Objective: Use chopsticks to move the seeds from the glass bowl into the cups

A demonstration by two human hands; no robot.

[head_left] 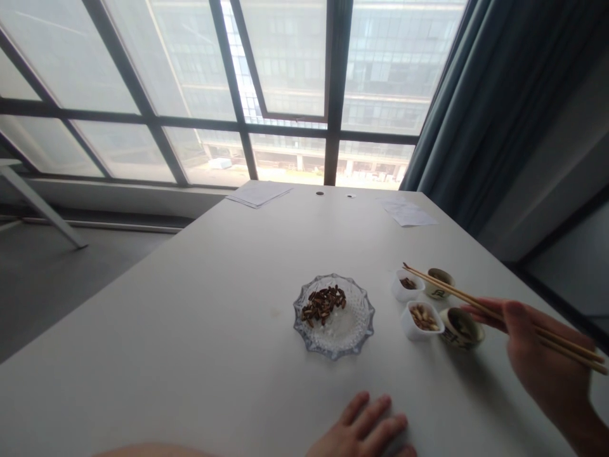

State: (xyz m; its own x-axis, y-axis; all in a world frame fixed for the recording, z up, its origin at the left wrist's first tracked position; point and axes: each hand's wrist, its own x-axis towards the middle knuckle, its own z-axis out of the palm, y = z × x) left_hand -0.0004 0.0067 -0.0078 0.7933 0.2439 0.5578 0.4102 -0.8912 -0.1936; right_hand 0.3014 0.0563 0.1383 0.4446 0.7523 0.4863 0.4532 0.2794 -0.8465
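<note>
My right hand (547, 358) grips a pair of wooden chopsticks (459, 294). Their tips reach over the farther small white cup (405, 293), and a small dark brown piece seems to be pinched between them. Beside that cup is a nearer white cup (408, 326) of pale brown pieces. Two patterned ceramic cups, a far one (438, 293) and a near one (460, 344), stand just right of the white ones. Resting on the table with fingers spread, my left hand (364, 431) holds nothing. Beyond it sits a scalloped glass dish (352, 346) with several dark brown seed-like pieces (324, 303) heaped toward its far left.
The white table (190, 304) extends toward large windows (290, 57). White papers (259, 194) lie at its far left, more sheets (409, 211) at its far right. Two round fittings are set near the far edge. A dark curtain (476, 108) hangs at right.
</note>
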